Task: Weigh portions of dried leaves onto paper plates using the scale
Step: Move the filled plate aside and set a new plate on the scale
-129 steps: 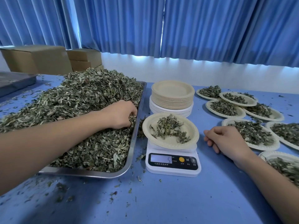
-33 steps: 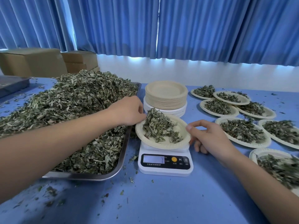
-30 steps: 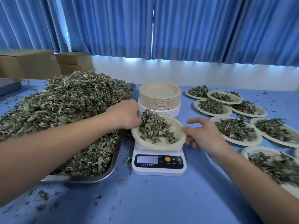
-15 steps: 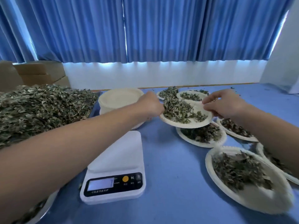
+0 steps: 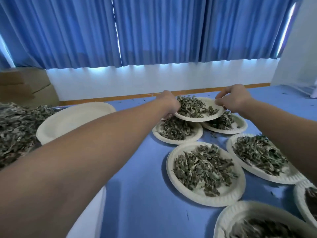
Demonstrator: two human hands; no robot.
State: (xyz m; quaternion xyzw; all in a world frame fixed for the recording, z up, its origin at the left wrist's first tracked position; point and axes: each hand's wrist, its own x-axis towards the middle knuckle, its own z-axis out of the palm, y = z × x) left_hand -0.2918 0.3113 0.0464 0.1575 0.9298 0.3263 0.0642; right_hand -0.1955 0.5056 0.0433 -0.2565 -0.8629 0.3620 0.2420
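Seven portions of dried leaves show on a blue table (image 5: pixel 140 186), each on its own white plate. Both hands reach to the far end of the spread and hold one paper plate (image 5: pixel 197 119) by opposite edges. A loose mound of dried leaves (image 5: pixel 190 107) lies across its left and middle.

The left hand (image 5: pixel 169 104) grips the left rim. Its fingers are hidden behind the knuckles and the leaves, so how they lie cannot be told. The right hand (image 5: pixel 235 100) pinches the right rim between curled fingertips and thumb.

The paper plate overlaps two of the filled plates (image 5: pixel 202 200) behind the group; whether it rests on them cannot be told. Four more filled plates lie nearer the camera, two of them cut off by the frame's lower right edge.

At left, a stack of empty plates (image 5: pixel 75 117) stands just beside a large loose heap (image 5: pixel 15 127) of the same leaves. A white corner of the scale (image 5: pixel 91 217) shows beneath the left forearm, its display out of sight. Cardboard boxes (image 5: pixel 25 86) and blue curtains (image 5: pixel 154 31) fill the background.
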